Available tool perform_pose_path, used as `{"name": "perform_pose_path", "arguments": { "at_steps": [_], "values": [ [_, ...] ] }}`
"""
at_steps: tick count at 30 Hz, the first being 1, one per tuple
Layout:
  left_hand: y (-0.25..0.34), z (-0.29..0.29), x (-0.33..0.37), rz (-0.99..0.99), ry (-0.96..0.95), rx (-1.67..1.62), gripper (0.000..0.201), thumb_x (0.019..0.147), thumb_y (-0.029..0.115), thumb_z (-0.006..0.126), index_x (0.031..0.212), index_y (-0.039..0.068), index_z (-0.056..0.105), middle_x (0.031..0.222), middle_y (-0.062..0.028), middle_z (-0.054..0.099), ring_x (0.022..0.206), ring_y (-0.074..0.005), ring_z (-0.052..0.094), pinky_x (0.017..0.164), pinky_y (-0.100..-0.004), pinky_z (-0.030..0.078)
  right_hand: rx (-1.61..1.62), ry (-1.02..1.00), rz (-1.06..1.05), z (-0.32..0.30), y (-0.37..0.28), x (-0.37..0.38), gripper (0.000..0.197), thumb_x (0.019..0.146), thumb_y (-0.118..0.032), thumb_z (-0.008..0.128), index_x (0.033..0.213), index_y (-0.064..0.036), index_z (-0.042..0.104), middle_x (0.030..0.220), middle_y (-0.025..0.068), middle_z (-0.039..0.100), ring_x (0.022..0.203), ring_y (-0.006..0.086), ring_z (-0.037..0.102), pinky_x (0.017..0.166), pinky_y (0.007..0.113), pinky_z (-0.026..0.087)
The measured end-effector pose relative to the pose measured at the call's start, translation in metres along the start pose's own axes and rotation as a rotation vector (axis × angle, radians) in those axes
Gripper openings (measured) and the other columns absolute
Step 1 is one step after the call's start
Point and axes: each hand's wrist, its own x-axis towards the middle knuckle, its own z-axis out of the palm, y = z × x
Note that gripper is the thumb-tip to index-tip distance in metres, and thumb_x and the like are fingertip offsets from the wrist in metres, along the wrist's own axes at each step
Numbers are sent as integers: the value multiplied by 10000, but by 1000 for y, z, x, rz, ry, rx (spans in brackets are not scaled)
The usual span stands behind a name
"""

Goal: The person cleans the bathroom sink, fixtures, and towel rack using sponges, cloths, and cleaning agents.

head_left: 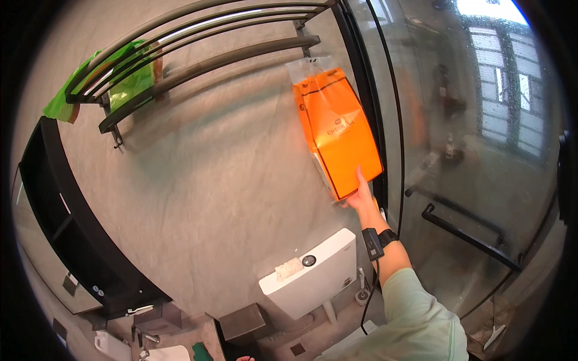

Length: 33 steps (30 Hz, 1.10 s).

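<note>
**Fingers pressed flat to the hanging orange bag**

Fingers (360, 180) of the right hand (363, 197) are held together, flat against the lower edge of the orange bag (340, 135). It is already hung by its clear top from the black towel rail (211, 63) against the grey wall; release remains. A green bag (123, 81) is draped at the rail's left end. No left hand is clearly seen.

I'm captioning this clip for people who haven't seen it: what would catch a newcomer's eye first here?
The bright orange bag in a clear sleeve, hanging high on the grey wall, with the right hand reaching up to its lower edge. Next, the green cloth draped on the dark towel rack at upper left. Below sits the white toilet tank.
</note>
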Motion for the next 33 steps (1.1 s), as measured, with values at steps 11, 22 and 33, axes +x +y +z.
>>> {"name": "perform_pose_path", "arguments": {
  "at_steps": [11, 22, 33],
  "values": [
    [37, 9, -1, 218, -18, 29, 236, 800, 199, 563, 931, 7, 524, 776, -38, 544, 687, -117, 505, 609, -268, 442, -69, -173, -162, 33, -16, -38, 602, 756, -414, 564, 1234, -130, 333, 1240, 65, 390, 1125, 274, 381, 870, 600, 299],
    [387, -10, 11, 962, -119, -40, 886, 544, 199, 780, 1264, 112, 271, 1286, -149, 120, 1132, -275, 316, 819, -398, 431, -154, -213, -76, -5, -14, -172, 553, 802, -302, 535, 1259, -90, 306, 1272, 79, 365, 1171, 256, 340, 979, 411, 275],
    [462, -43, 12, 1242, 348, 76, 1121, 473, 456, 763, 1330, 108, 131, 1351, -149, -114, 1259, -305, 51, 960, -508, 193, -146, -239, 37, 91, 12, -179, 510, 793, -250, 570, 1211, -47, 358, 1221, 78, 418, 1129, 232, 390, 949, 379, 319]
  ]
}}
